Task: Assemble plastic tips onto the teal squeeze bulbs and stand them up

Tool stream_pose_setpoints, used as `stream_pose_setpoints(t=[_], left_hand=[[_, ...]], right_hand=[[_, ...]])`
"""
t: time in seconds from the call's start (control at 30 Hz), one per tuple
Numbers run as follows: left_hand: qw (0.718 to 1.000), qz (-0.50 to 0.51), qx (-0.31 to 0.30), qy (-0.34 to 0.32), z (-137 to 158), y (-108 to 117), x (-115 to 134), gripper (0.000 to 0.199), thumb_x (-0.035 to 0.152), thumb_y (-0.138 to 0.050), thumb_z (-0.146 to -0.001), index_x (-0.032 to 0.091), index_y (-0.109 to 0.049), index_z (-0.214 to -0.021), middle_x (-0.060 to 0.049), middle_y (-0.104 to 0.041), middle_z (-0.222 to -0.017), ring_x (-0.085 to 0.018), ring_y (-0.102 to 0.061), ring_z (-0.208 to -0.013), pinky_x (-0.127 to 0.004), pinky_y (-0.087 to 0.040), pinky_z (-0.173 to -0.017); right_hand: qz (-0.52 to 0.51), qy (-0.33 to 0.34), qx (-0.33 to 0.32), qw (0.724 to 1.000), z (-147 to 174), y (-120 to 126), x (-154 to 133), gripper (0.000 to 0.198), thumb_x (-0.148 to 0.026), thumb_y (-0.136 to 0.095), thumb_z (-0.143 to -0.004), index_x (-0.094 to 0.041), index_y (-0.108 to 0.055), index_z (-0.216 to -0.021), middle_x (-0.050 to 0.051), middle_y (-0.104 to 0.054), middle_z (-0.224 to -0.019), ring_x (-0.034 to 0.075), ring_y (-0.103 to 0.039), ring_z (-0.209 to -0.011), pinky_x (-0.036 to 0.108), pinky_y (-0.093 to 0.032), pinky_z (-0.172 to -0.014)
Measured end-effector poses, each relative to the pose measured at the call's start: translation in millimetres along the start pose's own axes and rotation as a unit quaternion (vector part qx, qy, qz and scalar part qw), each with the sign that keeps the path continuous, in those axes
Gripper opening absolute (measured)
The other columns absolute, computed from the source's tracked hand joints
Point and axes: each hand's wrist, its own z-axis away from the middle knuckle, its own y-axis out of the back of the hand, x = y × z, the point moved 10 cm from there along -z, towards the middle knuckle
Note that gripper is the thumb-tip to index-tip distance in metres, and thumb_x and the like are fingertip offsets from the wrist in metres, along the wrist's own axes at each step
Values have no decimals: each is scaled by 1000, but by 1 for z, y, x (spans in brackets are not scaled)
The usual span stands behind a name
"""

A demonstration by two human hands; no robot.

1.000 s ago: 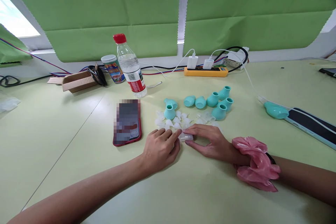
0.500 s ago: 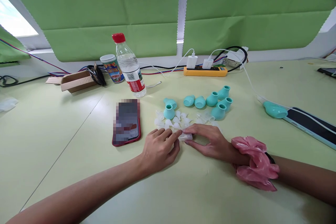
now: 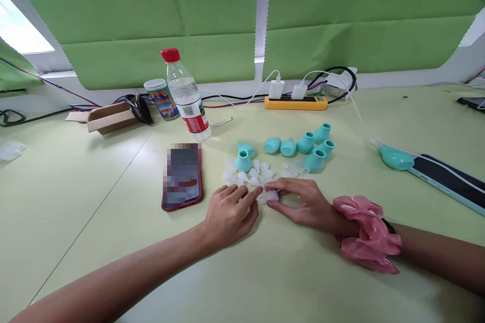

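Phone (image 3: 182, 177), dark-screened in a red case, is lying flat toward the left of the pale green surface (image 3: 94, 186), apart from the work. Left hand (image 3: 232, 216) is curling its fingers, its index fingertip meeting a clear, short, seemingly tubular plastic piece (image 3: 270, 196); whether it is pressing or merely touching, I cannot tell. Beyond, toward the far edge, a turquoise round-bodied plastic bulb (image 3: 243, 163) is standing beside loose translucent white teardrop-shaped pieces (image 3: 253, 180). Between the hands, the clear piece is resting low, and the right hand (image 3: 316, 207) is apparently pinching it between thumb and index finger. Light, even pressure is probably serving best here, since thin plastic is likely flexing under a hard squeeze. Around the right wrist, a shiny pink scrunchie (image 3: 367, 234) is bulging; it is worth holding away from loose pieces.
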Motion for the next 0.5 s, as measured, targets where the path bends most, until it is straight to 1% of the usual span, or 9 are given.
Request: stream_pose_setpoints(t=[0.17, 0.3, 0.4, 0.5], left_hand=[[1000, -11, -8, 2, -1, 0, 0, 22, 16, -46, -77, 15, -60, -94, -2, -57, -61, -12, -51, -53, -25, -39, -50], [1000, -8, -10, -5, -2, 0, 2, 21, 16, -45, -77, 14, -59, -93, -2, -57, -62, -13, -52, -54, -25, -40, -50], [999, 3, -18, -34, -2, -2, 7, 21, 15, -43, -78, 11, -56, -95, -3, -57, -65, -13, -53, -55, -25, -41, -50], [997, 8, -26, -69, -1, -4, 14, 23, 12, -42, -79, 6, -53, -98, -4, -56, -64, -12, -52, -53, -24, -40, -47]], right_hand=[[-11, -8, -2, 1000, 1, 0, 2, 25, -18, -61, -72, -20, -59, -97, 2, -65, -84, 11, -60, -72, 21, -50, -63], [-14, 1, -7, 1000, 0, -1, 0, 25, -17, -60, -73, -21, -60, -98, 2, -65, -82, 11, -60, -74, 22, -50, -65], [-19, 14, -2, 1000, 1, -1, -2, 26, -17, -59, -74, -21, -59, -100, 2, -65, -85, 12, -60, -78, 24, -51, -68], [-17, 22, 8, 1000, 2, 1, -4, 25, -16, -59, -75, -21, -59, -99, 3, -66, -86, 13, -61, -81, 26, -51, -71]])
